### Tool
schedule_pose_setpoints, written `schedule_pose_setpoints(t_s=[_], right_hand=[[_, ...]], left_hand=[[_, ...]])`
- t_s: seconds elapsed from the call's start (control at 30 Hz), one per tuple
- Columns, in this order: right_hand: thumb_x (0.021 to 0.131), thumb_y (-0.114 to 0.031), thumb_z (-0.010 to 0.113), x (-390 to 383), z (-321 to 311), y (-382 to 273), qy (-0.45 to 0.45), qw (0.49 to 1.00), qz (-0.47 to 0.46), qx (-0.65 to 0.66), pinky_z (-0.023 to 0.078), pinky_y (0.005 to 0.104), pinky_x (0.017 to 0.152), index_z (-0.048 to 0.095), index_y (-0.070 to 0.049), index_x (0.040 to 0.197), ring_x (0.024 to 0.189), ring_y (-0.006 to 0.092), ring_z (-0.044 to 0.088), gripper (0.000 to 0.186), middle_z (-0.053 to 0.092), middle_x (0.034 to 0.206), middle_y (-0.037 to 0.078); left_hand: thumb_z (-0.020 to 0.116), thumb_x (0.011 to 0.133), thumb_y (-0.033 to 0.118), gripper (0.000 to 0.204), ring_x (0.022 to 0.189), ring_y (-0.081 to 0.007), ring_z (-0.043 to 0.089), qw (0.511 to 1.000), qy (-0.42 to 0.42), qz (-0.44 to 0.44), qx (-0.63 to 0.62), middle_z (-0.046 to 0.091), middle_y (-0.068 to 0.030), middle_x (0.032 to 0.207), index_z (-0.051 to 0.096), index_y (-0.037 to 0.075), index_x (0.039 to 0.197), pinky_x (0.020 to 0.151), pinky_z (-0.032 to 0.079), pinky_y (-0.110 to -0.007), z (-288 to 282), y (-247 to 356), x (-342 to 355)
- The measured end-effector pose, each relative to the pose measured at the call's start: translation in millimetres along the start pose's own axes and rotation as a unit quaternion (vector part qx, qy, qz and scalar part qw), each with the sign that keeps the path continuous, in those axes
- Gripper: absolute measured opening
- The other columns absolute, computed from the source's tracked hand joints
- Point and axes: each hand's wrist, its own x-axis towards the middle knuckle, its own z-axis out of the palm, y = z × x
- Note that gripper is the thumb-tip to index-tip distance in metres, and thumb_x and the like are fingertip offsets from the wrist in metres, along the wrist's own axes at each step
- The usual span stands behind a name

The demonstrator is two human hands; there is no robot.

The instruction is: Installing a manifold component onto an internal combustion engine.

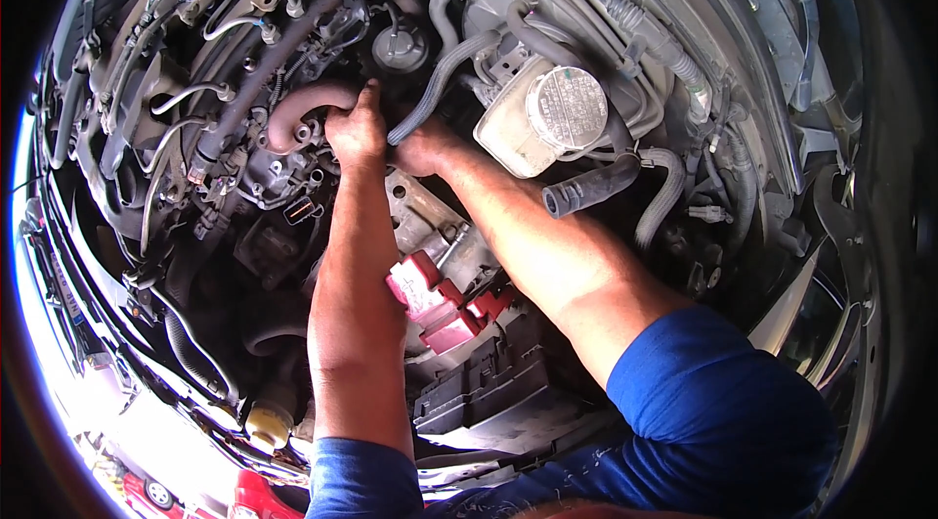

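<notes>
Left hand at curved reddish-brown rubber hose; right hand behind lower end of grey braided hose. Fingers hidden, grip can't be made out. Best: work by feel, steady force, no kinking either hose.

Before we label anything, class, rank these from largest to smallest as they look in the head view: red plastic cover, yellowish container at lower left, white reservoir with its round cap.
1. White reservoir with cap
2. Red plastic cover
3. Yellowish container, partly hidden
</notes>
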Motion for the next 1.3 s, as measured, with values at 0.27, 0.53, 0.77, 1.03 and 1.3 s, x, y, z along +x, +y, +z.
schedule_pose_setpoints(t_s=[0.27, 0.53, 0.77, 1.03, 1.3], right_hand=[[0.079, -0.026, 0.07, -2, 6, 8, 0.021, 1.0, -0.014, 0.003, 0.051, 0.0445, 0.093, 0.062, -0.008, 0.124, 0.111, 0.0358, 0.062, 0.049, 0.065, 0.123, 0.018], [0.08, -0.03, 0.07, 6, 17, 18, -0.026, 0.999, 0.025, -0.012, 0.052, 0.045, 0.09, 0.063, -0.011, 0.123, 0.106, 0.036, 0.064, 0.047, 0.065, 0.122, 0.016], [0.082, -0.03, 0.068, 2, 14, 16, 0.043, 0.999, -0.008, -0.001, 0.052, 0.0451, 0.093, 0.06, -0.012, 0.128, 0.11, 0.0364, 0.063, 0.051, 0.064, 0.123, 0.018], [0.081, -0.03, 0.068, -1, 6, 6, 0.021, 0.999, -0.033, -0.032, 0.048, 0.0443, 0.098, 0.058, -0.009, 0.129, 0.116, 0.0344, 0.059, 0.053, 0.061, 0.13, 0.016], [0.082, -0.029, 0.066, 0, 10, 5, 0.045, 0.998, -0.033, -0.012, 0.05, 0.0449, 0.094, 0.06, -0.01, 0.127, 0.111, 0.0343, 0.062, 0.05, 0.065, 0.122, 0.017]], left_hand=[[0.077, 0.079, 0.031, 0.05, 0.104, -0.027, 0.066, 0.999, -0.01, -0.026, 0.021, 0.071, -0.0186, 0.109, 0.067, -0.008, 0.107, 0.096, 0.047, -0.035, 2, 15, -9], [0.078, 0.079, 0.031, 0.05, 0.103, -0.0261, 0.065, 0.999, -0.039, -0.024, -0.025, 0.071, -0.0171, 0.109, 0.067, -0.008, 0.108, 0.096, 0.046, -0.035, 1, 8, -2], [0.078, 0.08, 0.031, 0.05, 0.102, -0.0262, 0.065, 0.996, -0.056, -0.014, -0.074, 0.071, -0.0173, 0.108, 0.066, -0.009, 0.107, 0.095, 0.046, -0.035, 1, -1, -2], [0.075, 0.081, 0.033, 0.056, 0.11, -0.0252, 0.062, 0.996, -0.042, -0.061, 0.05, 0.069, -0.0168, 0.116, 0.064, -0.007, 0.119, 0.098, 0.044, -0.034, -3, 34, -15], [0.075, 0.082, 0.032, 0.053, 0.108, -0.0257, 0.063, 0.996, -0.061, -0.053, -0.042, 0.068, -0.0178, 0.116, 0.065, -0.008, 0.115, 0.098, 0.044, -0.035, -6, -1, 3]])
